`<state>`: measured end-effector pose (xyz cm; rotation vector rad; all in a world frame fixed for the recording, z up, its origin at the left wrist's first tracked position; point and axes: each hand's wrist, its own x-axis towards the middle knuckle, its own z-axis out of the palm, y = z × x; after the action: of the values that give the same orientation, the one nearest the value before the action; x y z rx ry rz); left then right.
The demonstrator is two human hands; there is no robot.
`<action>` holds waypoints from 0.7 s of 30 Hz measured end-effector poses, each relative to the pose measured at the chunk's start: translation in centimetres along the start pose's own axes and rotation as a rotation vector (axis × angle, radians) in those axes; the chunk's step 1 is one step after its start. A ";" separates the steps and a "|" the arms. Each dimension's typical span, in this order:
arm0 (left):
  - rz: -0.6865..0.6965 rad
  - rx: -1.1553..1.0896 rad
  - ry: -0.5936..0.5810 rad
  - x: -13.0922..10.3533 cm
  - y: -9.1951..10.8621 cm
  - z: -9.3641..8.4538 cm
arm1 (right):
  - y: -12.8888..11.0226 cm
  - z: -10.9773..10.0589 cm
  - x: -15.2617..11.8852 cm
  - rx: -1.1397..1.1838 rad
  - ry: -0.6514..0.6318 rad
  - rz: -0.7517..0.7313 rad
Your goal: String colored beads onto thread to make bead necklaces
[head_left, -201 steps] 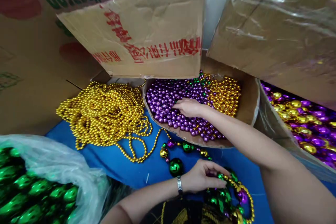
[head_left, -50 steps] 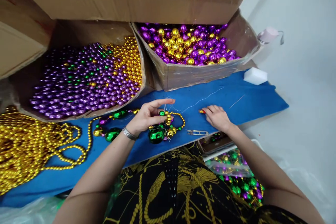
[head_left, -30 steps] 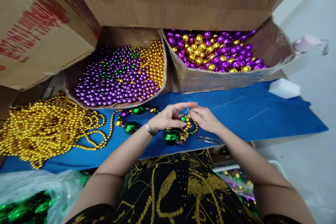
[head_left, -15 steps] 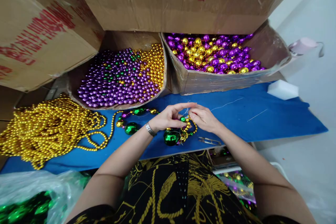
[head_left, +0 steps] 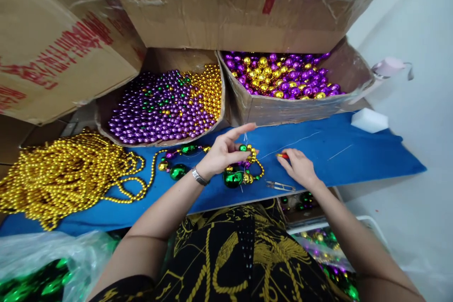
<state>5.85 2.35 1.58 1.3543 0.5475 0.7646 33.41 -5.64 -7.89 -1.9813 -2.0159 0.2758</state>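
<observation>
My left hand (head_left: 223,152), with a metal watch on the wrist, pinches a bead strand (head_left: 261,168) of gold, green and purple beads; its index finger points out to the right. A big shiny green bead (head_left: 233,178) rests on the blue cloth just below that hand, with white thread ends around it. To the right, my right hand (head_left: 297,166) is closed on a small red-orange object (head_left: 283,155), mostly hidden by the fingers. Metal thread snips (head_left: 281,186) lie between the hands, nearer the table's front edge.
Behind the hands stand a box of purple, gold and green beads (head_left: 159,108) and a box of larger purple and gold beads (head_left: 283,75). A gold bead heap (head_left: 71,174) lies left. A white foam block (head_left: 370,120) and loose thread (head_left: 292,144) are on the right.
My right hand has left the bead strand and moved right and slightly down, now holding the small red-orange object. My left hand stays at the strand, and the view has tilted up slightly.
</observation>
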 end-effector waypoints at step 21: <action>0.750 0.451 0.406 -1.0 9.7 -5.7 | -20.0 -16.1 3.2 1.308 0.051 -0.506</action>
<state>-0.67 5.76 10.17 1.8652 0.5442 1.6222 20.12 -4.24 14.25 -0.6468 -1.4922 1.0438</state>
